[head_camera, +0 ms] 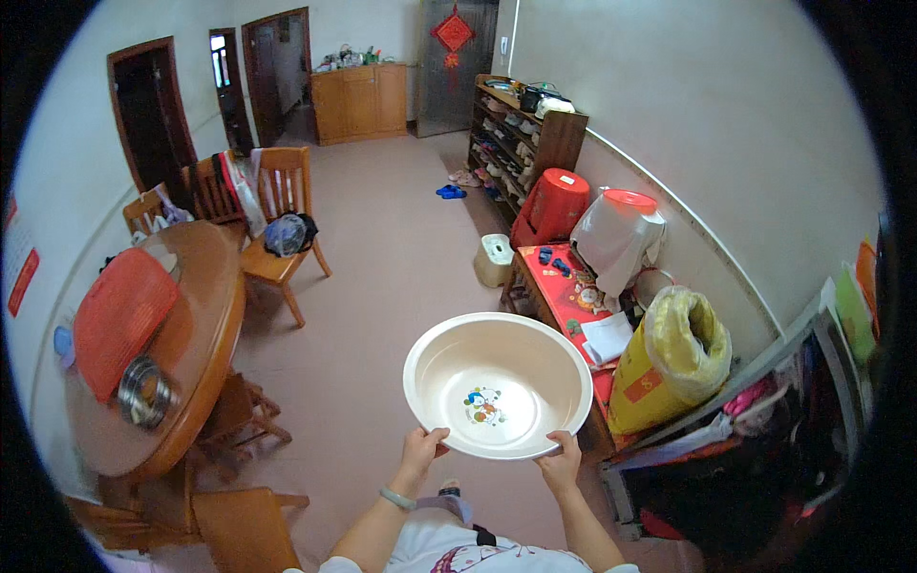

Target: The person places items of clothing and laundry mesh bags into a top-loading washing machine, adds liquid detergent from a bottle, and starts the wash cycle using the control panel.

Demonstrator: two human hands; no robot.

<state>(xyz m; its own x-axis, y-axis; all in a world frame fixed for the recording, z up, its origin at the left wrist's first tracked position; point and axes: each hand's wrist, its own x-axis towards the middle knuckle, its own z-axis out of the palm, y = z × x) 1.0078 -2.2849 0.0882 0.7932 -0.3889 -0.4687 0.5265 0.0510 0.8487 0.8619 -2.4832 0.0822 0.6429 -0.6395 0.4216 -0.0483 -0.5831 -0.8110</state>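
A wide cream plastic basin (444,365) is held out in front of me, its inside facing up. On its bottom a printed cartoon picture (485,406) shows, and nothing lies in it. My left hand (421,455) grips the near rim on the left, thumb over the edge. With the thumb likewise over the rim, my right hand (561,462) holds the near right side. The fingers under the basin are mostly hidden. A pale bangle (397,499) circles my left wrist.
To the left stands a round wooden table (204,286) with a red plastic cover (125,315) and a steel bowl (145,392). Wooden chairs (276,251) surround it. On the right are a low red-topped table (548,286), a yellow bag (645,387), a stool (494,261) and a shoe rack (562,147).
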